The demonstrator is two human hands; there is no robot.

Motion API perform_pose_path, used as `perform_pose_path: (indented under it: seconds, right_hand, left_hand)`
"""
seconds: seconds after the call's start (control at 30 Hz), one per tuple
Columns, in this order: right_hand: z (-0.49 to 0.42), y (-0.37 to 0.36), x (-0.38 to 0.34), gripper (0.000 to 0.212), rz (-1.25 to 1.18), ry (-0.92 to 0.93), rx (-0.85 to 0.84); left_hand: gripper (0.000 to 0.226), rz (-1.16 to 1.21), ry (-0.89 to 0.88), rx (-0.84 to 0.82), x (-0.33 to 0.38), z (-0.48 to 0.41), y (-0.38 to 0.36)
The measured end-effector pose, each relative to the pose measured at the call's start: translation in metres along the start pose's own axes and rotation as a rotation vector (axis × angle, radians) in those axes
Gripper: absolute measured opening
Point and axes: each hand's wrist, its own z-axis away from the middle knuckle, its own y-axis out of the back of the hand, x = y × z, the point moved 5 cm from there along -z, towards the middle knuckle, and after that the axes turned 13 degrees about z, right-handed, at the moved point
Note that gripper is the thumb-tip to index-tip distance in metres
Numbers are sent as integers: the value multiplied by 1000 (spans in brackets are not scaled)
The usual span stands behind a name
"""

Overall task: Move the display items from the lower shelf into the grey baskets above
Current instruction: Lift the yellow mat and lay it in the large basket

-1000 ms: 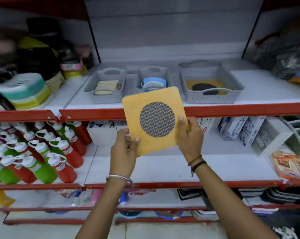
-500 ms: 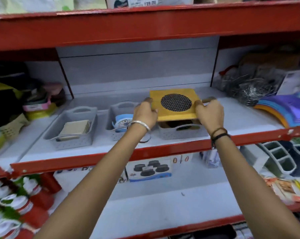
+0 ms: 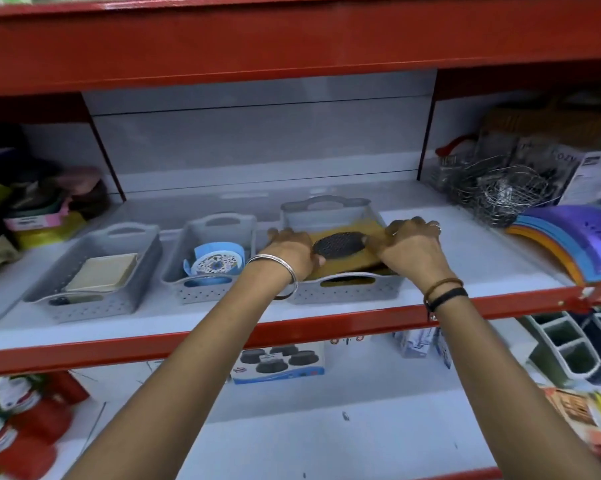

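Three grey baskets stand in a row on the upper shelf. Inside the right grey basket point(image 3: 330, 206) lies the yellow square mat point(image 3: 340, 263) with a dark mesh circle in its middle. My left hand point(image 3: 292, 252) grips the mat's left edge and my right hand point(image 3: 411, 245) grips its right edge, both down inside the basket. The middle grey basket point(image 3: 219, 223) holds a blue round item point(image 3: 216, 261). The left grey basket point(image 3: 98, 244) holds a cream flat pad point(image 3: 103, 271).
On the lower shelf stand a box picturing black round pieces point(image 3: 278, 362), small white boxes point(image 3: 416, 341) and a white divided organiser point(image 3: 565, 348). Red and green bottles point(image 3: 22, 417) crowd the lower left. Wire baskets point(image 3: 500, 188) and coloured plastic sheets point(image 3: 572, 244) sit right of the baskets.
Both hands lifted the yellow mat from in front of the lower shelf up over the right grey basket, then lowered it into the basket. The view tilted upward.
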Motion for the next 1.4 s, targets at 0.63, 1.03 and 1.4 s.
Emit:
perform_pose_path:
  seconds: [0.63, 1.03, 1.4]
  right_hand:
    - [-12, -27, -32, 70, 300, 642, -497]
    - [-12, -28, -33, 73, 371, 707, -501]
    - [-17, -33, -35, 36, 234, 682, -327]
  left_hand:
    - [59, -350, -39, -397, 2, -2, -2]
    - [74, -303, -233, -334, -11, -31, -18]
    - [34, -266, -480, -94, 5, -31, -34]
